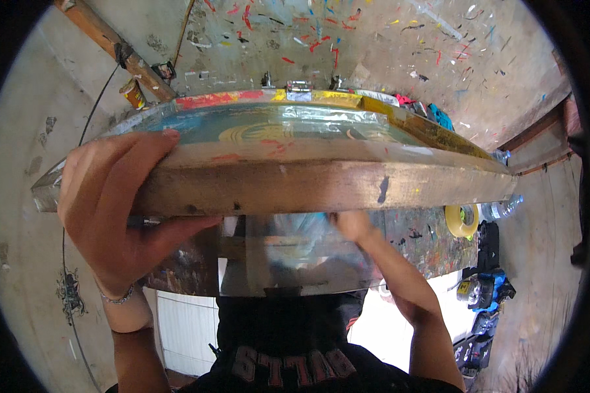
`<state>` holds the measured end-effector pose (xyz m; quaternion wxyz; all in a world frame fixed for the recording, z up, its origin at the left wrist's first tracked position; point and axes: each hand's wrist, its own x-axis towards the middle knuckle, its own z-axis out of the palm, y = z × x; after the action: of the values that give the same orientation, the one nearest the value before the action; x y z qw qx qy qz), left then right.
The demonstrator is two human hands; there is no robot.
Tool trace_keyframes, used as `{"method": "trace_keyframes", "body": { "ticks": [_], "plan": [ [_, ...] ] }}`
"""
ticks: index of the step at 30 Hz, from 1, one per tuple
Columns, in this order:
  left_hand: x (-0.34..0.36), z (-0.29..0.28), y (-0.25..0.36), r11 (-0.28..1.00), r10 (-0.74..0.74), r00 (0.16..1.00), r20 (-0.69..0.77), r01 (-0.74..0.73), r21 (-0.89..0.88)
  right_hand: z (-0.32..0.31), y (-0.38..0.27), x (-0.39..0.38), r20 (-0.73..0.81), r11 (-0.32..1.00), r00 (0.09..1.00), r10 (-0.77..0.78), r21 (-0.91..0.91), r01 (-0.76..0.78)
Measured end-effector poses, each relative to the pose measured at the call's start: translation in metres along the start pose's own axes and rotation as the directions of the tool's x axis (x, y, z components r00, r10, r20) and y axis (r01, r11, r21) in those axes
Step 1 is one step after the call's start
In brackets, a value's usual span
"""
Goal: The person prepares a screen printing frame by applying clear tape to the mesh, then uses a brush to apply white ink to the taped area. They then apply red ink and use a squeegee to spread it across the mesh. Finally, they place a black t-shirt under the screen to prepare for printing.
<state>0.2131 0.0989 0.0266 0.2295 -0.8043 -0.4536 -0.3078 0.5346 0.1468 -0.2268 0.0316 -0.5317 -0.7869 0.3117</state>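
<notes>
A wooden-framed printing screen (321, 183) with paint-stained, taped edges is tilted up in front of me, hinged at its far side. My left hand (111, 203) grips the near wooden bar at its left end, fingers over the top and thumb underneath. My right hand (353, 226) reaches under the raised frame toward a shiny plastic-covered board (275, 262) on the table below; its fingers are hidden behind the frame. A dark garment (288, 340) hangs off the board's near end.
A roll of yellow tape (462, 219) lies on the paint-spattered table at the right, near plastic bottles (501, 208). The wall behind (373, 46) is flecked with paint. A wooden beam (111, 46) leans at the upper left. Dark bags (485, 295) sit at the lower right.
</notes>
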Motion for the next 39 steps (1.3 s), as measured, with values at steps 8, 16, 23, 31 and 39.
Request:
{"method": "trace_keyframes", "body": {
  "ticks": [8,16,23,31,39],
  "plan": [
    [-0.001,-0.001,-0.002,0.998,0.054,0.998,-0.033,-0.054,-0.009,0.049,-0.009,-0.026,-0.135,0.761,0.753,-0.643,-0.218,0.611],
    [-0.003,-0.002,-0.002,0.998,0.059,0.998,0.004,-0.059,-0.004,0.029,-0.036,-0.027,-0.194,0.837,0.883,-0.428,0.282,0.468],
    [-0.008,0.001,-0.001,1.0,0.027,1.0,-0.012,-0.027,-0.014,0.022,0.048,-0.017,-0.542,0.981,0.838,0.061,0.189,0.051],
    [-0.005,0.001,0.001,1.0,0.029,1.0,-0.009,-0.029,-0.01,0.078,-0.001,0.031,-0.182,0.987,0.978,-0.101,-0.142,0.075],
    [-0.006,-0.002,0.001,1.0,0.02,1.0,0.012,-0.02,-0.025,-0.001,-0.029,-0.027,0.11,0.985,0.992,-0.058,-0.155,0.075]
  ]
}}
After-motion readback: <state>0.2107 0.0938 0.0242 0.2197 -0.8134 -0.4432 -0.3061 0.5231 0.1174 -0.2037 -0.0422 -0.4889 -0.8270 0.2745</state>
